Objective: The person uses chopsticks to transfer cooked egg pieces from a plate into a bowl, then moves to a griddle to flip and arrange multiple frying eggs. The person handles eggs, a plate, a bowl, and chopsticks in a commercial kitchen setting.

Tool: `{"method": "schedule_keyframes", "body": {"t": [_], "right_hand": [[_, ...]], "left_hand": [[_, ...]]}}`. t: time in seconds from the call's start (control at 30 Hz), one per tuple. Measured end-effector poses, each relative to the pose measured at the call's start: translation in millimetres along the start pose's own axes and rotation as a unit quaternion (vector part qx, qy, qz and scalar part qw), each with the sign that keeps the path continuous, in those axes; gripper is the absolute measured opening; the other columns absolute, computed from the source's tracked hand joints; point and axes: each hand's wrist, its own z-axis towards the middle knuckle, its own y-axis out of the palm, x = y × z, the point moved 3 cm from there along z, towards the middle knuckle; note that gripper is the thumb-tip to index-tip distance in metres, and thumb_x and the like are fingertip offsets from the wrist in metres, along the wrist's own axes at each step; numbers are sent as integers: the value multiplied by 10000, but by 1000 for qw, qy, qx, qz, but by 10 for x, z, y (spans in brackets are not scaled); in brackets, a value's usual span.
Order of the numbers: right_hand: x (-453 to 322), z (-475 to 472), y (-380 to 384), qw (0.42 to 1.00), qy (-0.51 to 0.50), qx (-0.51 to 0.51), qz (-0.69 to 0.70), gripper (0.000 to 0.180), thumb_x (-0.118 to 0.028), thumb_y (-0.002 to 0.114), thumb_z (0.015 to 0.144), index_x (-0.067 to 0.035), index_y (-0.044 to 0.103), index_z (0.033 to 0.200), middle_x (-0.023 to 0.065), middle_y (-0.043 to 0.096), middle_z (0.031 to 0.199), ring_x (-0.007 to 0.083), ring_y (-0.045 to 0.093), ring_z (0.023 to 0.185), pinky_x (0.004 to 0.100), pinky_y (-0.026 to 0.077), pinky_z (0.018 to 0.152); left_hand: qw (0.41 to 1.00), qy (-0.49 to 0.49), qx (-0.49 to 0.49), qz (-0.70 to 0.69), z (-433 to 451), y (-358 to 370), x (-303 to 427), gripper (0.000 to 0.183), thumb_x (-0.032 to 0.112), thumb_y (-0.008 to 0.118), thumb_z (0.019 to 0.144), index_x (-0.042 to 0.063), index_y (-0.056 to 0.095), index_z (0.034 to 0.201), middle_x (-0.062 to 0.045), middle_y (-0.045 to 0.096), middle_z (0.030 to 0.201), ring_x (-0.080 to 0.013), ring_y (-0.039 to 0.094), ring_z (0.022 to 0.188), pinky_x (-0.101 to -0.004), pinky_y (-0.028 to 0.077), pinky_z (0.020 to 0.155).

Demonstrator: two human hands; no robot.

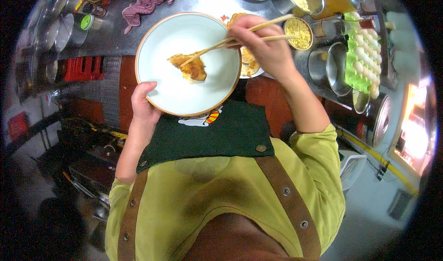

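My left hand [144, 103] grips the lower left rim of a wide pale bowl [166, 88] with a brown edge, thumb over the rim. Inside the bowl lies a browned piece of food [193, 69], perhaps fried egg. A pair of wooden chopsticks [214, 47] is held in my right hand [261, 41], above the bowl's right side. Their tips touch the food. Partly hidden behind the bowl and my right hand, a white plate [258, 74] carries more browned food [249, 62].
A tray of eggs [363, 56] stands at the right beside metal pots [337, 69]. Near my right hand is a small bowl of chopped yellow food [298, 33]. A crumpled striped cloth [148, 5] lies at the back left, near a green-lidded jar [90, 22].
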Motion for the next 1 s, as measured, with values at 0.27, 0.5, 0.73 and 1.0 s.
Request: {"method": "schedule_keyframes", "body": {"t": [0.27, 0.5, 0.73, 1.0], "right_hand": [[-246, -400, -758, 957, -52, 214, 188, 268, -234, 468, 944, 8, 542, 855, 140, 615, 822, 221, 636, 690, 310, 544, 621], [-18, -1038, -996, 908, 2, 343, 242, 249, -245, 469, 940, -3, 511, 892, 127, 595, 783, 266, 655, 667, 314, 573, 561], [86, -1682, -941, 859, 46, 467, 207, 176, -198, 484, 930, -24, 497, 909, 97, 563, 767, 273, 646, 656, 325, 573, 555], [175, -2011, -810, 847, 71, 495, 178, 187, -201, 496, 926, -15, 497, 906, 96, 556, 766, 266, 644, 656, 305, 567, 542]], "left_hand": [[997, 42, 59, -23, 315, -394, 68, 557, 190, 520, 734, -39, 413, 1231, -183, 531, 1148, -318, 533, 1077, -428, 453, 924], [998, 46, 26, -44, 990, -450, 119, 597, 204, 530, 746, 22, 368, 1290, -161, 492, 1230, -319, 504, 1127, -471, 450, 923], [999, 36, 12, -35, 1338, -328, 230, 583, 241, 485, 795, 41, 335, 1322, -157, 455, 1286, -335, 492, 1149, -507, 462, 907], [996, 61, 48, 53, 1555, -246, 293, 480, 411, 522, 873, 132, 422, 1251, -67, 510, 1220, -228, 529, 1032, -386, 461, 719]]}}
